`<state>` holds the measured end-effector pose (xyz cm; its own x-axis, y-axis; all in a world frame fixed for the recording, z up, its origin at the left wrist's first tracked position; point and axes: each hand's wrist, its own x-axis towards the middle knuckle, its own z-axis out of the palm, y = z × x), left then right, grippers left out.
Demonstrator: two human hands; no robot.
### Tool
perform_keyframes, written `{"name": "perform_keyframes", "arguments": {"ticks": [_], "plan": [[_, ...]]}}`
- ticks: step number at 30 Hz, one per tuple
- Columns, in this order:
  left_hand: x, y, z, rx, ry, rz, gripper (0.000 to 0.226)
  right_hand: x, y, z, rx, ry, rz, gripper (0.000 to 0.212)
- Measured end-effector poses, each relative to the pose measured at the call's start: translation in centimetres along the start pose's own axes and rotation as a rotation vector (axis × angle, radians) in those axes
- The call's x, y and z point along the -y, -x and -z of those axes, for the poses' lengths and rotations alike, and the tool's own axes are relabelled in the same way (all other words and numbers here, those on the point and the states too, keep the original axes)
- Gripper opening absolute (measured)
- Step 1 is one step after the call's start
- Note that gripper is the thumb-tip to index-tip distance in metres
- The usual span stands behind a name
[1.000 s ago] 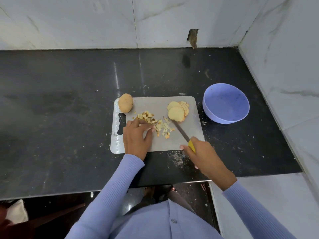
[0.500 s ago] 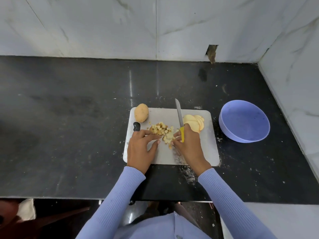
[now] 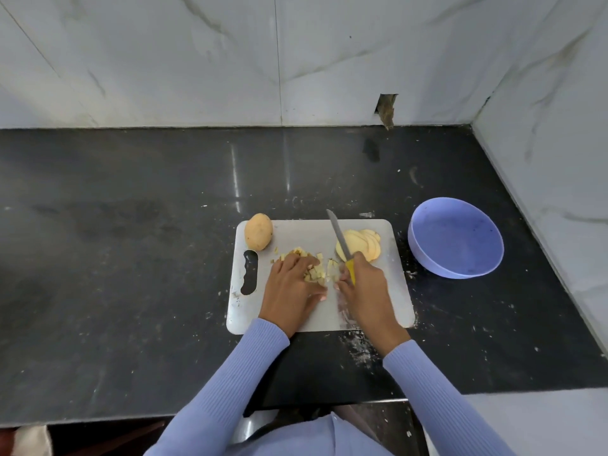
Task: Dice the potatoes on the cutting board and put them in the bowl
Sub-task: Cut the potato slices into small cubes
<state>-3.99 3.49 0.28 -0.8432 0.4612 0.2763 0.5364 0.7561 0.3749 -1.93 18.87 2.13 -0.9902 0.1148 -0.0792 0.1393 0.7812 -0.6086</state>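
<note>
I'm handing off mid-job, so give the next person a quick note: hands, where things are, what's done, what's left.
Left hand: flat on the dice, gathering them on the board.
Right hand: grips the knife, blade pointing away, beside the dice.
Slices: fanned on the board's far right, uncut.
Whole potato: far left corner, untouched.
Bowl: right of the board, no potato in it.
Done: one batch diced.
Left: move dice to bowl, dice the slices and the whole potato.

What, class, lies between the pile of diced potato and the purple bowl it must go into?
The fanned potato slices and the yellow-handled knife, gripped by the right hand, lie on the grey cutting board between the diced potato pile and the purple bowl. Beyond the board, only bare counter.
</note>
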Motion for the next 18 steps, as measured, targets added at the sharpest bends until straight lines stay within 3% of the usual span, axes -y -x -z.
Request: {"name": "perform_keyframes", "arguments": {"ticks": [4,8,12,18], "plan": [[0.7,-0.6,-0.2,-0.046,-0.015,0.032,0.008,0.7,-0.3,-0.2,-0.044,-0.051,0.009,0.009],[1.1,-0.6,-0.3,-0.111,0.029,0.091,0.004,0.7,-0.3,-0.2,-0.042,0.026,-0.031,0.008],[1.3,-0.2,0.1,-0.174,0.07,0.155,0.02,1.8,-0.8,-1.5,0.016,0.019,0.034,0.001],[1.8,0.8,0.8,-0.166,0.094,0.223,0.013,-0.4,-0.1,0.3,-0.012,-0.021,-0.025,0.019]]}}
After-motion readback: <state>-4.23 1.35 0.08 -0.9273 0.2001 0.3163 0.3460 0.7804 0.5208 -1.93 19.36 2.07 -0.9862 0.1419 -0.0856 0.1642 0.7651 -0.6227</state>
